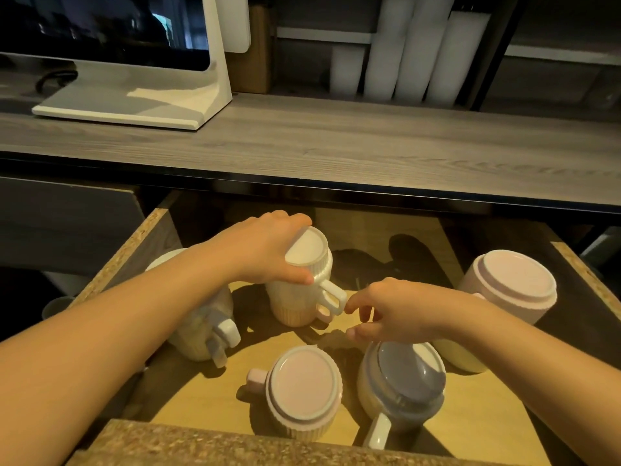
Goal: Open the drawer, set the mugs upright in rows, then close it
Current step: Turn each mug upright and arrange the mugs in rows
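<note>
The drawer [141, 245] stands open below the counter and holds several ribbed mugs, all upside down and some stacked in twos. My left hand [265, 250] grips the base of the top white mug [307, 252] of a stack near the drawer's middle. My right hand [393, 312] hovers just right of that mug's handle [332, 297], fingers apart, holding nothing. A pink mug [304, 386] and a grey-blue mug on a cream one [408, 381] sit at the front. Another stack [201, 334] lies under my left forearm. A pink mug [510, 284] stands at the right.
A grey wooden counter [336, 136] overhangs the back of the drawer. A white monitor stand [134, 105] rests on it at left, and white cup stacks [413, 48] stand on the shelf behind. The drawer's chipboard front edge [218, 442] is closest to me.
</note>
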Demonstrator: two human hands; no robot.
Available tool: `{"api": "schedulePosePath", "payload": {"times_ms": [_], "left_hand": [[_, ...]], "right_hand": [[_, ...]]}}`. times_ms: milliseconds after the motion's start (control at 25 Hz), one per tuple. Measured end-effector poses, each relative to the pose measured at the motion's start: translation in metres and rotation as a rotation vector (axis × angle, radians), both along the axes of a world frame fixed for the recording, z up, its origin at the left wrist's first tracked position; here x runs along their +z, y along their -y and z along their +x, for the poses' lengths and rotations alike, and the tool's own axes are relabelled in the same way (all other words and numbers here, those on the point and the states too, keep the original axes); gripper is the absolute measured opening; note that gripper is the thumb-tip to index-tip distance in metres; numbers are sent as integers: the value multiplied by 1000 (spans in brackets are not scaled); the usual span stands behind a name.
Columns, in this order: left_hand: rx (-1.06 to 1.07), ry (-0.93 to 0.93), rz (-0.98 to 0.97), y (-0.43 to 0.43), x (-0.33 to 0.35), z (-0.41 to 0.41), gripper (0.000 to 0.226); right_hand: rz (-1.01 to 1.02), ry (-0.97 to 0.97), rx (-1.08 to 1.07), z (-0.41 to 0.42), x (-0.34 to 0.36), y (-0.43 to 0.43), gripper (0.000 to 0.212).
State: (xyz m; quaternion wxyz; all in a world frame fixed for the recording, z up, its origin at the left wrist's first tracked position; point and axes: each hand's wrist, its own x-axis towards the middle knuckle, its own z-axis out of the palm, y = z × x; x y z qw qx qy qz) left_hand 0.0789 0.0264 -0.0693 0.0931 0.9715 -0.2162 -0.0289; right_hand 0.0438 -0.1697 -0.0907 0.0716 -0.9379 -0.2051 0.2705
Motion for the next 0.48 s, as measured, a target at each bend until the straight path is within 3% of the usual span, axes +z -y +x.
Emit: {"api": "schedulePosePath", "payload": {"times_ms": [160,400,480], "left_hand": [[35,6,-61,-5,-1,1,80],[-2,2,-210,-17,17,0,76],[-59,-41,-299,-22,27,-2,72]], "right_hand": [[161,57,-123,1,-3,-6,42],[196,51,-135,3,18,9,51],[341,-35,-175,6,29,19,49]]}}
